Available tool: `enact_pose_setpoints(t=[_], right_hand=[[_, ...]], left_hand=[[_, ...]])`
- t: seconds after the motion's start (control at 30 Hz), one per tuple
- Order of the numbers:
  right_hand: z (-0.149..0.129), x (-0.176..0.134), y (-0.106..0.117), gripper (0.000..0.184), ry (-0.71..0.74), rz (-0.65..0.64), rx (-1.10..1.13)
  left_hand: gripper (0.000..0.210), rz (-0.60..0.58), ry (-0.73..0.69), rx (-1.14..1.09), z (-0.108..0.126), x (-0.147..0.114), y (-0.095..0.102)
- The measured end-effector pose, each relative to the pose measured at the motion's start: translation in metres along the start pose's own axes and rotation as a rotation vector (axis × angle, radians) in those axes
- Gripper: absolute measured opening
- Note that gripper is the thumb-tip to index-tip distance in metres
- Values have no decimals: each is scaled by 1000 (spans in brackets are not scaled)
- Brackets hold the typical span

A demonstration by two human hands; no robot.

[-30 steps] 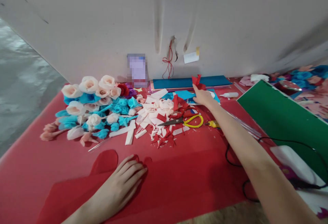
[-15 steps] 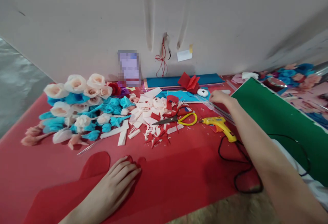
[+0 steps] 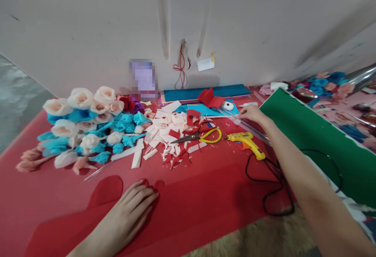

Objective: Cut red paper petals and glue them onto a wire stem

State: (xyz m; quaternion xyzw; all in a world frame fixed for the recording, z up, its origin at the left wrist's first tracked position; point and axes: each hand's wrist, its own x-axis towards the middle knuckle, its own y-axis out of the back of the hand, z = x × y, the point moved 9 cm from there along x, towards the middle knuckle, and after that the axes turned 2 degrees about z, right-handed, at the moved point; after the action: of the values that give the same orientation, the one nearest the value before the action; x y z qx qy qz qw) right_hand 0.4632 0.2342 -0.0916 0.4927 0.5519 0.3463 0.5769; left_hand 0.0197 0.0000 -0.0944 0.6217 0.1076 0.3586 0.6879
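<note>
My left hand (image 3: 132,206) lies with its fingers stretched out over red paper (image 3: 199,198) at the front of the table. Beside it is a rounded red paper piece (image 3: 105,190). My right hand (image 3: 252,114) reaches to the back right, fingers pinched together at the clear plastic sticks (image 3: 258,133); what sits between the fingertips is too small to make out. Close by are a white round case (image 3: 227,105), a folded red paper piece (image 3: 210,98) and light-blue paper (image 3: 217,110). Nearer to me lie a yellow glue gun (image 3: 248,142) and yellow-handled scissors (image 3: 202,136).
Paper flowers (image 3: 85,125) in cream, blue and pink crowd the left side. White and red scraps (image 3: 167,127) are heaped mid-table. A green board (image 3: 311,139) slants at the right, with the glue gun's black cord (image 3: 264,180) looping near it. A wall (image 3: 117,26) rises behind.
The view has shifted slightly, moving most things a little left. My right hand's fingers now look more extended into a pinch by the clear sticks. My left hand rests as before.
</note>
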Motion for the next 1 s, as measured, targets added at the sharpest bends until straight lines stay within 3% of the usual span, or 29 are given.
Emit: enact_pose_setpoints(t=[0.17,0.4,0.73,0.9,1.0], right_hand=[[2,-6,13,30,5,58,32],[-5,-16,26,27,69,129,21],[-45,-54,46,26,193,369,-26],[-67,-78,61,26,226,552,-33],[-88,-95,69,24,290,680,-9]], left_hand=[[34,23,56,-77,2,2,3],[34,7,-17,-34,4,5,8],[30,-11,-12,-43,10,14,18],[22,106,148,223,-29,12,52],[26,-49,370,489,-72,7,69]])
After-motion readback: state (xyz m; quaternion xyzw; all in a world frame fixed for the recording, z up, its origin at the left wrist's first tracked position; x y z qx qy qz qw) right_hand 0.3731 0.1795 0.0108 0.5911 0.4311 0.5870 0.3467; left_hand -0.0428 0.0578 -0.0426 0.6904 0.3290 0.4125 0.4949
